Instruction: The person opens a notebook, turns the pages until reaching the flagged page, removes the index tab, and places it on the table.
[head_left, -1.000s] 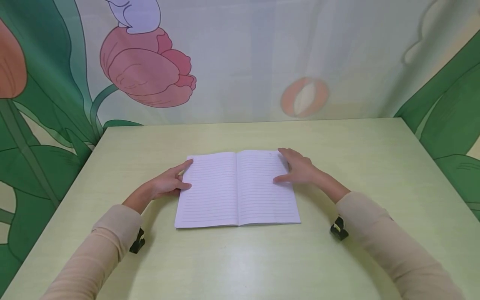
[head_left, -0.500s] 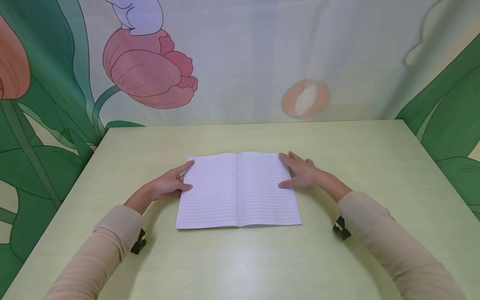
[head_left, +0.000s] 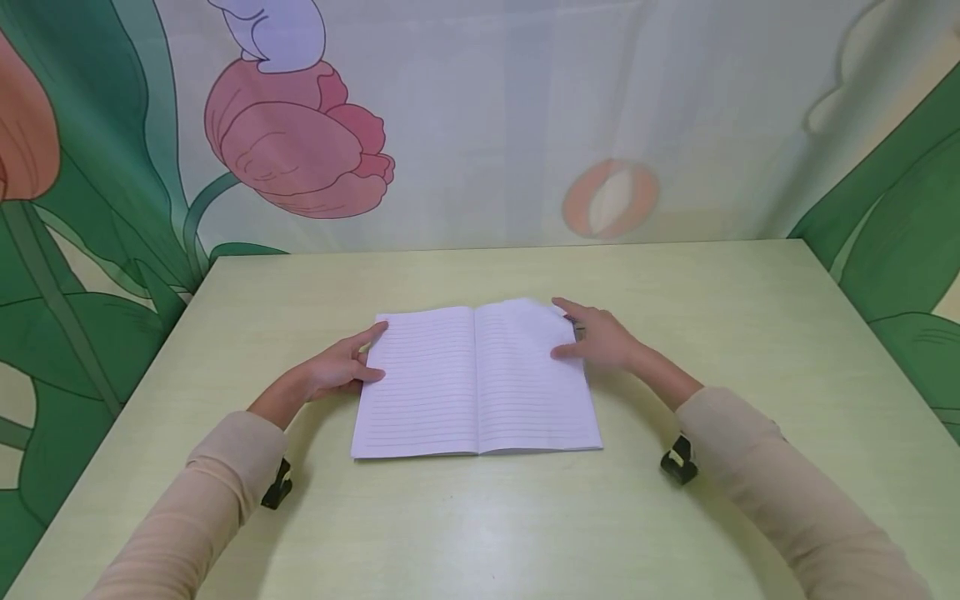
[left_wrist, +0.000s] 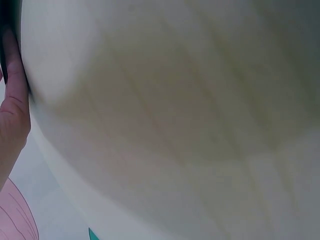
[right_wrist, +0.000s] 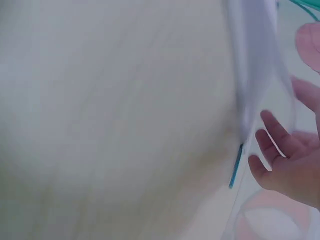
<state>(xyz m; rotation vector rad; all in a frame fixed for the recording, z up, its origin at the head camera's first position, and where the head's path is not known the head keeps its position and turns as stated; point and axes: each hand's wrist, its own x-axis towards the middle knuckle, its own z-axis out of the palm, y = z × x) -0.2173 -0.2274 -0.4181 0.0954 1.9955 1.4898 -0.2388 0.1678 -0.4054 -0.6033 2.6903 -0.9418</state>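
An open lined notebook [head_left: 420,383] lies on the table, with the crease between its two pages near the middle. My left hand [head_left: 330,367] rests at its left edge, thumb and forefinger extended onto the left page; the other fingers are mostly hidden. At the right edge, my right hand [head_left: 603,340] has its thumb on the right page [head_left: 525,383], whose upper corner bends up from the sheets below. In the right wrist view, the raised page [right_wrist: 257,65] stands beside my spread fingers [right_wrist: 275,135], blurred; the exact contact is partly hidden.
The pale wooden table [head_left: 480,525] extends around the notebook. A curtain printed with flowers and leaves [head_left: 450,125] hangs behind its far edge. Black wrist devices show below the left cuff [head_left: 277,485] and the right cuff [head_left: 678,460].
The right hand has shifted slightly up, and the upper corner of the right page has lifted and bent inward, hiding the small mark there. The left hand stays in place.
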